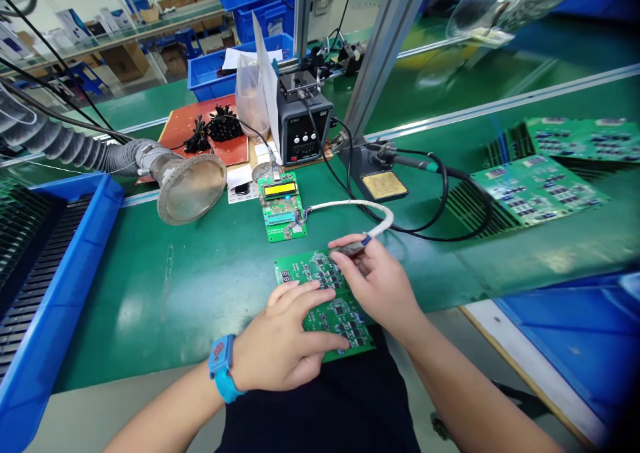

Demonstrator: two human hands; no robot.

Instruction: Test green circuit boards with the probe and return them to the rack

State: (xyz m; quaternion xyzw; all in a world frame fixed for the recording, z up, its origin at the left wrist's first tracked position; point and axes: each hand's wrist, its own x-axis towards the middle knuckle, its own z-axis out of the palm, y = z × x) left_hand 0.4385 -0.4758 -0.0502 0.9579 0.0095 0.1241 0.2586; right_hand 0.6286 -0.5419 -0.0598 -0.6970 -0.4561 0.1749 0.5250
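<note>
A green circuit board (320, 286) lies at the near edge of the green bench. My left hand (285, 336), with a blue wrist strap, rests on the board's lower left with fingers stretched flat across it. My right hand (377, 283) is closed on a small connector (354, 246) at the end of a white braided cable (350, 206), holding it just above the board's far right corner. The cable runs back to a small green tester board (283, 209) with a yellow display.
A soldering station (305, 123) and iron stand (383, 179) sit behind. A fume extractor hose with funnel (187, 186) lies at left. Stacks of green boards (540, 186) stand at right. Blue trays (55, 286) flank both sides, the right one (575, 346) at the near edge.
</note>
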